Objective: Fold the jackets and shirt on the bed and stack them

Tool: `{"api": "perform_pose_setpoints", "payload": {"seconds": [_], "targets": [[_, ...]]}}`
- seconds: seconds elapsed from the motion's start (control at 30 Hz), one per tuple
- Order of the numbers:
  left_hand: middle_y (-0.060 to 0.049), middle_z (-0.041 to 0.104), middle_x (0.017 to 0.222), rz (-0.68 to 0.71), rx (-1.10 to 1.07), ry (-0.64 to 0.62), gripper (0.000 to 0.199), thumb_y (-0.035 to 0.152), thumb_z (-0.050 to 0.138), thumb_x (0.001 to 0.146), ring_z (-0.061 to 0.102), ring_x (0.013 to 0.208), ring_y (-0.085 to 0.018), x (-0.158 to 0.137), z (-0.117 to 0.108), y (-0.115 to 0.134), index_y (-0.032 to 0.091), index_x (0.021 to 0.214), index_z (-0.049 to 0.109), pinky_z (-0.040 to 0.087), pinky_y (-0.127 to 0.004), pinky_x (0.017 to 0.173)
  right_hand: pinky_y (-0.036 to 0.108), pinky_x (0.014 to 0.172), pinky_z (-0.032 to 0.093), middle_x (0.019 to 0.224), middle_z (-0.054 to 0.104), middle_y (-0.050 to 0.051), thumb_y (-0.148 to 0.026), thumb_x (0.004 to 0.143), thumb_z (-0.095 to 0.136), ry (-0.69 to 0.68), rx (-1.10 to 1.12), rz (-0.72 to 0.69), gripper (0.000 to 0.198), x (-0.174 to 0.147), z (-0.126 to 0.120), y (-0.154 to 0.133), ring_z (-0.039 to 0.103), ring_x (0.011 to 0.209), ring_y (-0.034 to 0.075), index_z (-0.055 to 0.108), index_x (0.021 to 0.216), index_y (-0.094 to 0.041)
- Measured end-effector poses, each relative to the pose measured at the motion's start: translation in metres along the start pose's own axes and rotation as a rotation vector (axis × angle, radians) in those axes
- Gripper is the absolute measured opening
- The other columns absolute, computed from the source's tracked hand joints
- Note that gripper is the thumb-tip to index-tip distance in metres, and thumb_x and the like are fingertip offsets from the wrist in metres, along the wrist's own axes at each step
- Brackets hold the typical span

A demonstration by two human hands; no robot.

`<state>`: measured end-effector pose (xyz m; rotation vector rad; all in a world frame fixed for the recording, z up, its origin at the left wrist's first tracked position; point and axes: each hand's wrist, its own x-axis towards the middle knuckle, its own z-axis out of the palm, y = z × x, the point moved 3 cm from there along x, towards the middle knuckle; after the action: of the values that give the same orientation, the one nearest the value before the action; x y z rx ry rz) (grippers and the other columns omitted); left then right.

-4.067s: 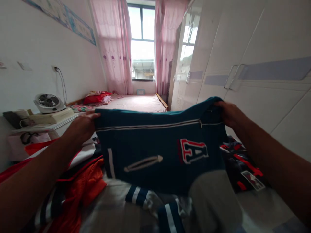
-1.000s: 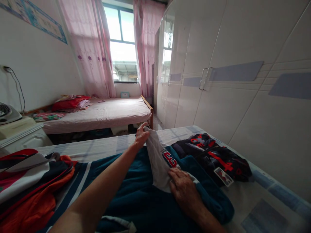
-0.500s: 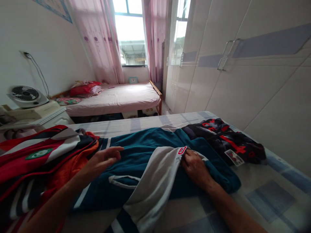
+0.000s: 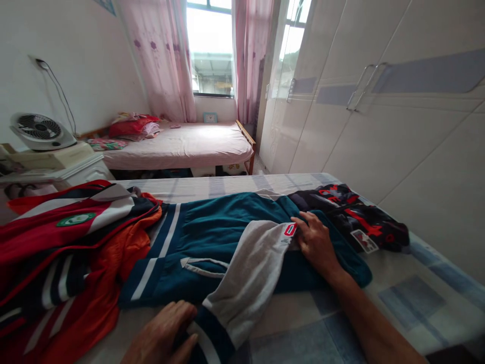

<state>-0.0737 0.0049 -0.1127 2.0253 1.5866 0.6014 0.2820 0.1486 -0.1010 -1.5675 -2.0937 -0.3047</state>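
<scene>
On the bed (image 4: pixel 413 303) a teal jacket (image 4: pixel 215 220) lies, its grey sleeve (image 4: pixel 250 278) at eight o'clock from the right hand (image 4: pixel 317 242), fingers (image 4: pixel 307 218) spread on the cloth, and two o'clock from the left hand (image 4: pixel 164 328), fingers half-curled at the cuff (image 4: pixel 219 326), hold unclear.

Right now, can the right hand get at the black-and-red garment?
Probably yes. The right hand rests on the teal jacket, near the black-and-red garment; nothing seems to cover that garment's printed face, and only a strip of the jacket lies between.
</scene>
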Motion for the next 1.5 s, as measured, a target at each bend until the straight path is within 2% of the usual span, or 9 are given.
{"api": "perform_pose_setpoints", "payload": {"seconds": [0.1, 0.23, 0.43, 0.57, 0.8, 0.9, 1.03, 1.2, 1.5], "targets": [[-0.001, 0.066, 0.077, -0.118, -0.330, -0.040, 0.021, 0.044, 0.051, 0.081, 0.063, 0.068, -0.020, 0.011, -0.035, 0.008, 0.026, 0.081, 0.061, 0.054, -0.027, 0.061, 0.046, 0.098, 0.033, 0.127, 0.055, 0.009, -0.015, 0.082, 0.045, -0.014, 0.074, -0.035, 0.021, 0.004, -0.002, -0.003, 0.039, 0.128, 0.028, 0.062, 0.094, -0.021], [0.000, 0.065, 0.081, -0.360, -0.567, 0.225, 0.029, 0.050, 0.061, 0.076, 0.062, 0.072, -0.018, 0.028, -0.080, -0.017, 0.024, 0.089, 0.058, 0.051, -0.024, 0.058, 0.043, 0.100, 0.032, 0.116, 0.061, 0.009, -0.016, 0.083, 0.047, 0.148, 0.102, -0.139, 0.014, -0.002, -0.026, -0.012, 0.046, 0.121, 0.025, 0.057, 0.093, -0.020], [-0.004, 0.069, 0.090, -0.471, -0.620, 0.113, 0.048, 0.046, 0.075, 0.061, 0.065, 0.078, -0.022, 0.036, -0.074, -0.043, 0.019, 0.098, 0.062, 0.053, -0.028, 0.061, 0.039, 0.093, 0.037, 0.091, 0.063, 0.005, -0.009, 0.083, 0.046, -0.039, 0.019, -0.302, 0.016, -0.025, -0.026, -0.027, 0.056, 0.094, 0.022, 0.056, 0.087, -0.020], [-0.005, 0.069, 0.091, -0.469, -0.695, 0.244, 0.057, 0.044, 0.070, 0.067, 0.066, 0.080, -0.025, 0.039, -0.080, -0.035, 0.021, 0.117, 0.055, 0.055, -0.034, 0.066, 0.038, 0.083, 0.040, 0.091, 0.062, 0.007, -0.011, 0.083, 0.049, 0.033, -0.020, -0.285, 0.013, -0.030, -0.030, -0.029, 0.055, 0.087, 0.022, 0.057, 0.092, -0.018], [-0.013, 0.063, 0.108, -0.267, 0.031, 0.329, 0.039, 0.038, 0.052, 0.075, 0.061, 0.099, -0.029, 0.052, -0.084, -0.050, 0.014, 0.104, 0.064, 0.047, -0.044, 0.091, 0.036, 0.078, 0.043, 0.091, 0.065, 0.005, -0.006, 0.077, 0.046, -0.204, 0.029, -0.348, 0.026, -0.039, -0.042, -0.040, 0.059, 0.088, 0.021, 0.061, 0.094, -0.020], [-0.012, 0.055, 0.127, -0.013, 0.281, 0.461, 0.039, 0.037, 0.044, 0.084, 0.049, 0.121, -0.028, 0.052, -0.075, -0.038, 0.017, 0.112, 0.062, 0.035, -0.043, 0.106, 0.039, 0.091, 0.041, 0.112, 0.063, 0.008, -0.012, 0.082, 0.047, -0.098, 0.073, -0.373, 0.030, -0.034, -0.054, -0.051, 0.055, 0.108, 0.023, 0.059, 0.108, -0.019], [-0.005, 0.042, 0.145, 0.214, 0.438, 0.301, 0.045, 0.043, 0.043, 0.090, 0.034, 0.135, -0.026, 0.052, -0.047, -0.028, 0.026, 0.130, 0.052, 0.030, -0.045, 0.110, 0.043, 0.103, 0.034, 0.132, 0.054, 0.010, -0.029, 0.089, 0.048, -0.061, 0.102, -0.318, 0.038, -0.029, -0.047, -0.060, 0.043, 0.127, 0.025, 0.053, 0.125, -0.019], [0.000, 0.051, 0.138, 0.125, 0.476, 0.006, 0.045, 0.050, 0.033, 0.092, 0.044, 0.129, -0.023, 0.066, -0.039, -0.042, 0.031, 0.128, 0.054, 0.036, -0.042, 0.107, 0.036, 0.098, 0.041, 0.123, 0.062, 0.003, -0.039, 0.094, 0.038, -0.456, 0.227, -0.245, 0.034, -0.012, -0.021, -0.055, 0.054, 0.116, 0.020, 0.062, 0.115, -0.025], [-0.011, 0.047, 0.140, -0.048, 0.587, 0.098, 0.040, 0.024, 0.040, 0.089, 0.046, 0.127, -0.022, 0.183, -0.093, -0.063, 0.017, 0.126, 0.054, 0.035, -0.036, 0.106, 0.030, 0.103, 0.036, 0.130, 0.056, 0.010, -0.027, 0.090, 0.039, -0.330, 0.144, 0.096, 0.040, 0.127, 0.023, -0.002, 0.051, 0.120, 0.020, 0.056, 0.124, -0.014]]}}
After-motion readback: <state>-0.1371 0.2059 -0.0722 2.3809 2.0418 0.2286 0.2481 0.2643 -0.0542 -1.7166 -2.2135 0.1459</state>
